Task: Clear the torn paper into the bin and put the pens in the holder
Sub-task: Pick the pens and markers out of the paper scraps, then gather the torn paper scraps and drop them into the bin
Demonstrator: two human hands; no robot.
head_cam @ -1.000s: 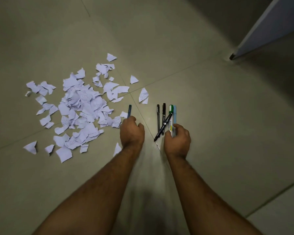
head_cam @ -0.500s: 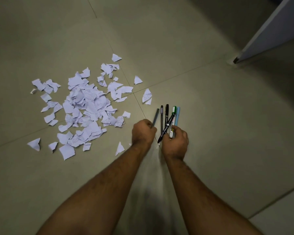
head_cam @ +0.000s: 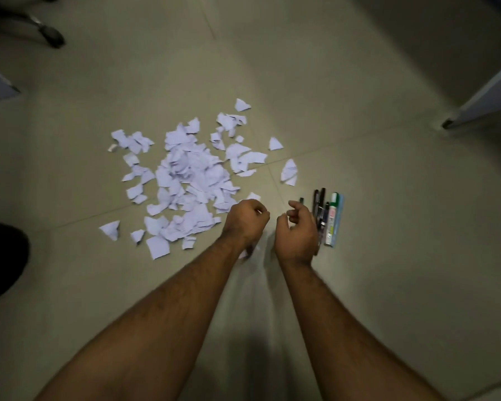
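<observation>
**Pens gathered, nothing lifted, no bin or holder in sight**

The pens (head_cam: 327,219) lie side by side on the floor (head_cam: 402,227), just right of the right hand (head_cam: 297,230), whose fingers hang loosely curled and seem to hold nothing. The torn paper (head_cam: 185,183) is heaped left of the left hand (head_cam: 246,218); its grip is curled together, and I cannot tell whether it holds anything. A hasty one-handed grab could roll pens apart; a sweeping forearm could scatter scraps. Neither bin nor holder shows.

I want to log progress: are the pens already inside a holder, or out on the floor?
Out: the pens lie side by side on the floor tiles, beside the right hand. No holder is in view.
</observation>
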